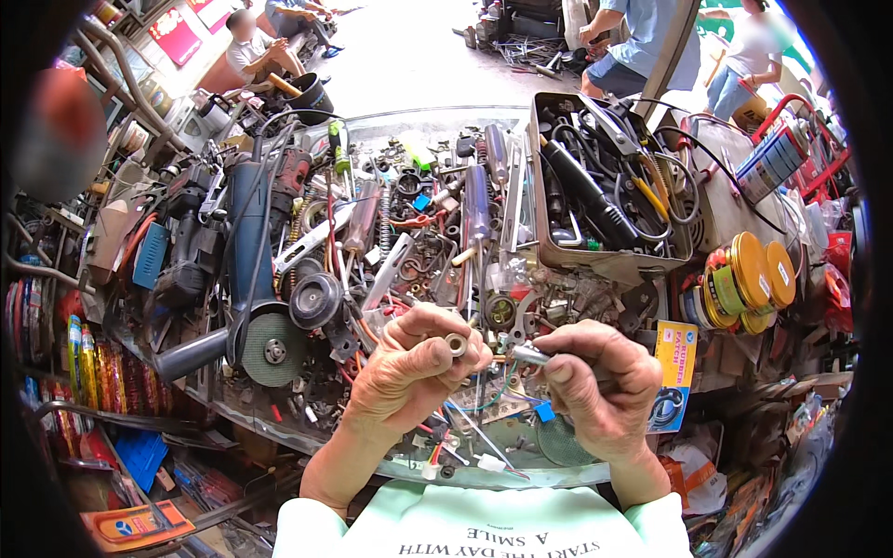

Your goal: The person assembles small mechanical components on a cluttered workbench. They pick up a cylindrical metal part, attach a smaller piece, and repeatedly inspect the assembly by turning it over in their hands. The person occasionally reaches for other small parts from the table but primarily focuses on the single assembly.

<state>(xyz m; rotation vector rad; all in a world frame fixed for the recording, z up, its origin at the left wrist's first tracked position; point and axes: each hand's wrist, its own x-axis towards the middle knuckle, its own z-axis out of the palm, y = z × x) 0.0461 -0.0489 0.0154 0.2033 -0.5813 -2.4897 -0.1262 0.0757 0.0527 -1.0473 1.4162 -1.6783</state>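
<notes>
Above the near edge of a crowded glass-topped table [484, 473], my left hand [406, 370] pinches a small round metal bushing [456, 344], its hole turned up. Just to the right, my right hand [606, 383] grips a small silver metal part [530, 354] between thumb and forefinger; its exact kind I cannot make out. The two pieces are apart. Beneath my hands lie thin coloured wires, a small blue connector [544, 410] and a white plug [490, 462].
An angle grinder [249, 232] lies at left, its green disc [272, 351] towards me. Screwdrivers [476, 200] and loose hardware cover the middle. A metal box [609, 260] of tools and cables stands at right, near yellow-lidded jars [749, 270]. Several people are beyond the table.
</notes>
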